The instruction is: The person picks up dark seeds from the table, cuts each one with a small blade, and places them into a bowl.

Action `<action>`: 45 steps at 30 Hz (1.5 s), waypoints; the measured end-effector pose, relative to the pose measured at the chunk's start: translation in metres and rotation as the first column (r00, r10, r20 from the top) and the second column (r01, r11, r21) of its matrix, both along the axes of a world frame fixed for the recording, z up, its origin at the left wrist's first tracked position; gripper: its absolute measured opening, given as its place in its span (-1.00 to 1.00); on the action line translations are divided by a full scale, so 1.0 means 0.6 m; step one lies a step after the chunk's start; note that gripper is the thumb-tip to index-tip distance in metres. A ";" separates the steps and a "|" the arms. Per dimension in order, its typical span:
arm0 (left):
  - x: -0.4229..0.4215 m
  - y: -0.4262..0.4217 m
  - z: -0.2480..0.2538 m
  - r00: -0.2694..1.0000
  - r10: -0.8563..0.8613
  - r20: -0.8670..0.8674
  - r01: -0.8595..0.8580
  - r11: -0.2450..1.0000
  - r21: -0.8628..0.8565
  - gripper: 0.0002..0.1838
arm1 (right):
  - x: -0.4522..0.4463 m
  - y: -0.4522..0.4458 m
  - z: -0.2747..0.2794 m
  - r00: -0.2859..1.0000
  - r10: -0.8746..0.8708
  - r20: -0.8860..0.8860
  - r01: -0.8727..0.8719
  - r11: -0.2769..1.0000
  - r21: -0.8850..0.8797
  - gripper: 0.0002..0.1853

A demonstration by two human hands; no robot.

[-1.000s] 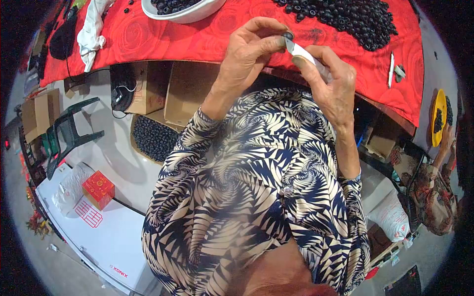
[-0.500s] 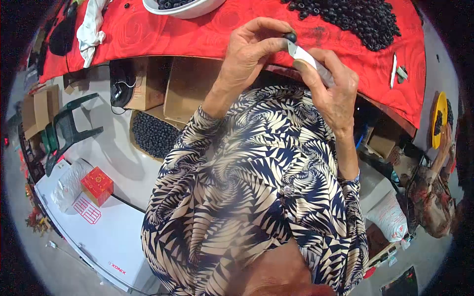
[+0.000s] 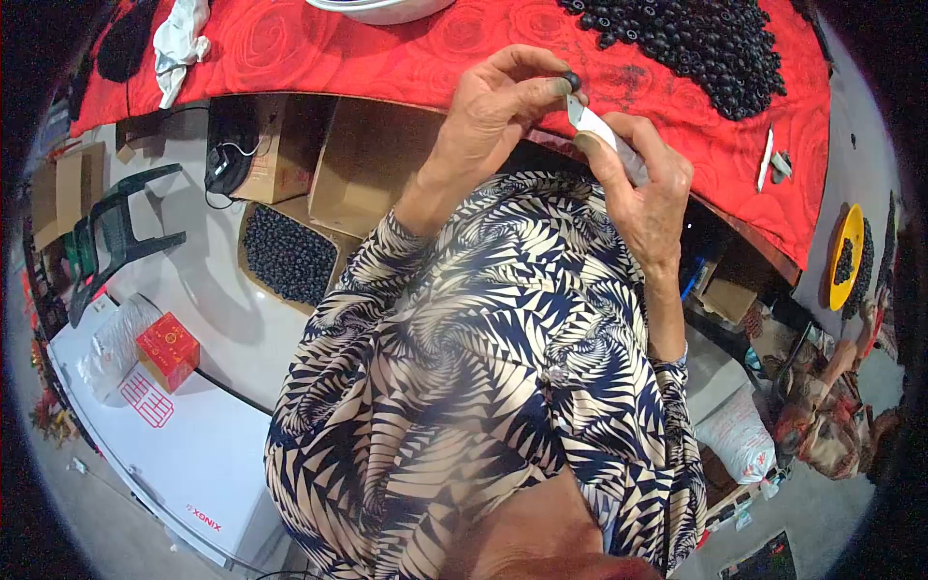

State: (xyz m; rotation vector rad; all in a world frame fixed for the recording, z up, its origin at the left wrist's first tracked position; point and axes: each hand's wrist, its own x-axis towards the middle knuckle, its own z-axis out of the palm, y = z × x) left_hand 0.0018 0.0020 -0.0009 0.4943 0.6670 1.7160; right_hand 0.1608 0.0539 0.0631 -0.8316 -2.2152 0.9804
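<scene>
My left hand (image 3: pixel 498 106) pinches a small round black piece (image 3: pixel 571 81), like a bead, between thumb and fingertips above the front edge of the red cloth. My right hand (image 3: pixel 646 174) is closed around a small white-and-grey knife (image 3: pixel 597 126). The knife's pointed silver tip touches or nearly touches the underside of the black piece; I cannot tell which. Beyond the hands, to the right, lies a pile of similar black pieces (image 3: pixel 696 58), some showing a ring-shaped end.
The red cloth (image 3: pixel 406 72) covers the table. A white basin (image 3: pixel 382 8) stands at its far edge, a white slim object (image 3: pixel 766 159) at right. Below left are a box of black pieces (image 3: pixel 288 253) and a green chair (image 3: pixel 121 227). Another person (image 3: pixel 822 416) sits right, near a yellow plate (image 3: pixel 847 256).
The whole view has shifted slightly, so the basin sits higher. Both hands keep the black piece and the knife together. The other person's hand has moved off the yellow plate.
</scene>
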 end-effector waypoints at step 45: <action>-0.002 -0.013 0.012 0.999 -0.045 -0.016 0.046 0.999 0.026 -0.82 | 0.006 0.010 -0.004 0.999 -0.041 -0.001 0.040 0.996 -0.085 -0.81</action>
